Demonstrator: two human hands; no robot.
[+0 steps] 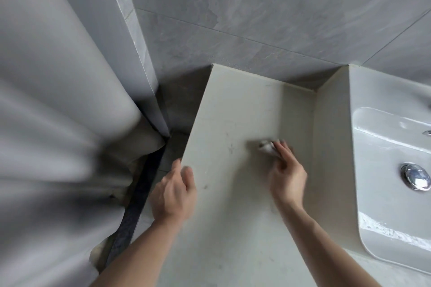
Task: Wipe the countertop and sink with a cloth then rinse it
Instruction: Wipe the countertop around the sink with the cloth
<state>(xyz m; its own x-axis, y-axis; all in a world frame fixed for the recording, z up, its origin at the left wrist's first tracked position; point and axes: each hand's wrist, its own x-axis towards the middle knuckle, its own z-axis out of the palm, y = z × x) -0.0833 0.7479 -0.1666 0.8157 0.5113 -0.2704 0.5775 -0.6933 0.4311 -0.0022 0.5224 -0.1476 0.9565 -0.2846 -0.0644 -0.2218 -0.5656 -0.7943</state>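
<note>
A pale beige countertop (235, 112) with faint dark marks fills the middle of the view. My right hand (285, 170) holds a small whitish cloth (267, 145) at its fingertips and presses it on the countertop; hand and cloth are blurred. My left hand (173, 191) grips the countertop's left edge, thumb on top and fingers over the side. The white sink (382, 196) sits raised at the right, with a chrome drain plug (416, 177) in its basin.
A grey curtain (53, 112) hangs at the left, next to a tiled wall corner (137, 53). Grey tiled wall (268, 11) stands behind the countertop. A dark floor strip (137, 198) runs below the left edge. A bit of chrome fitting (427, 133) shows at the far right.
</note>
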